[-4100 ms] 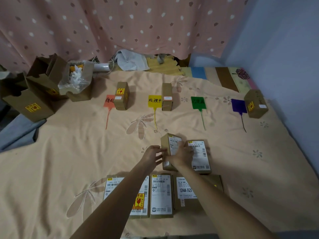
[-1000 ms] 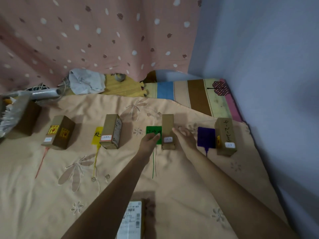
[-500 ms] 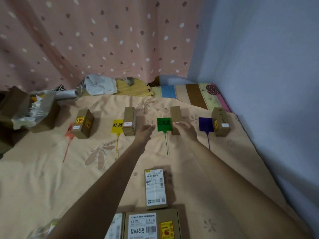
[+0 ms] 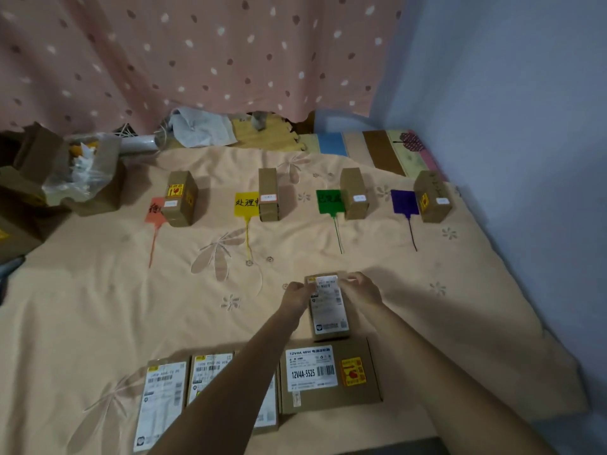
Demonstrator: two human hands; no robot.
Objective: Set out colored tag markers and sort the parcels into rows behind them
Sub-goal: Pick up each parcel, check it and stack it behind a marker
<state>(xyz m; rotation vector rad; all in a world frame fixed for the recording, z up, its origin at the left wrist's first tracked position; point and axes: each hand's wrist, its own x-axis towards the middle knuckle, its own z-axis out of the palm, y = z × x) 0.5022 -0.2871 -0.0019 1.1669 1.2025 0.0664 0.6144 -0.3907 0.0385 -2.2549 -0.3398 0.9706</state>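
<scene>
Four tag markers lie in a row on the bed: orange tag (image 4: 154, 210), yellow tag (image 4: 245, 205), green tag (image 4: 329, 201), purple tag (image 4: 404, 201). One brown parcel stands beside each: parcel by orange (image 4: 180, 198), parcel by yellow (image 4: 269, 194), parcel by green (image 4: 354, 193), parcel by purple (image 4: 432, 195). Nearer me, a small labelled parcel (image 4: 328, 311) lies flat. My left hand (image 4: 297, 295) and my right hand (image 4: 359, 290) both grip its far end. Several more labelled parcels lie at the front, among them a large flat box (image 4: 328, 377).
Open cardboard boxes with plastic packing (image 4: 78, 172) stand at the back left. A dotted pink curtain (image 4: 197, 54) hangs behind and a blue wall (image 4: 525, 159) closes the right side. Cloth (image 4: 200, 126) and foam mats (image 4: 262, 136) lie beyond the beige sheet (image 4: 98, 290).
Both hands left the parcel set beside the green tag and drew back toward me. They now hold the small labelled parcel in front of the large flat box.
</scene>
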